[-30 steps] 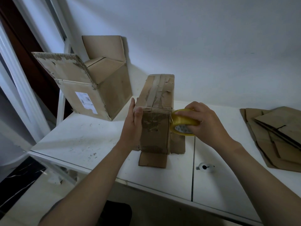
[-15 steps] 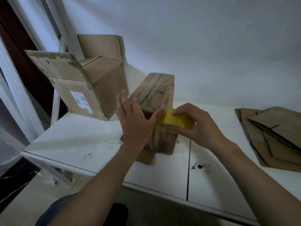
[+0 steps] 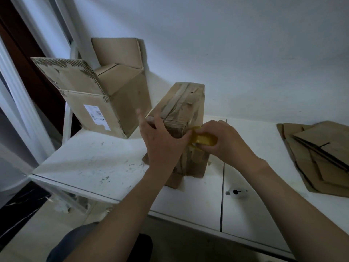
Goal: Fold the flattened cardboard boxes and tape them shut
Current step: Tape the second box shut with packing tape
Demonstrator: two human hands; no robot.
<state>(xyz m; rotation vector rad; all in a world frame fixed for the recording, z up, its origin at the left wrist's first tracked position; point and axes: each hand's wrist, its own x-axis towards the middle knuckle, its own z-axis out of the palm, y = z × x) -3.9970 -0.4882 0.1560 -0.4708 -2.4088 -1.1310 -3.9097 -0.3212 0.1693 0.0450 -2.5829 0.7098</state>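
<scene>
left hand (image 3: pixel 162 146) and right hand (image 3: pixel 226 142) bare; dark bluish trousers (image 3: pixel 75 242).

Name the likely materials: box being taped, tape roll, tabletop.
The box: corrugated cardboard, matte brown; fluting shows on its near face. The tape roll: glossy yellowish film, probably plastic packing tape. The tabletop: smooth white, scuffed; laminate or painted board, cannot tell.

Reaches up from the bottom of the frame with the bare left forearm (image 3: pixel 117 214) and right forearm (image 3: pixel 294 197), converging at centre. Lays the left hand (image 3: pixel 162 148) back to the camera, fingers straight and spread, thumb stretched rightward. Curls the right hand (image 3: pixel 226 142) just beside it, pinching a yellow tape roll (image 3: pixel 204 139) between thumb and fingers.
</scene>
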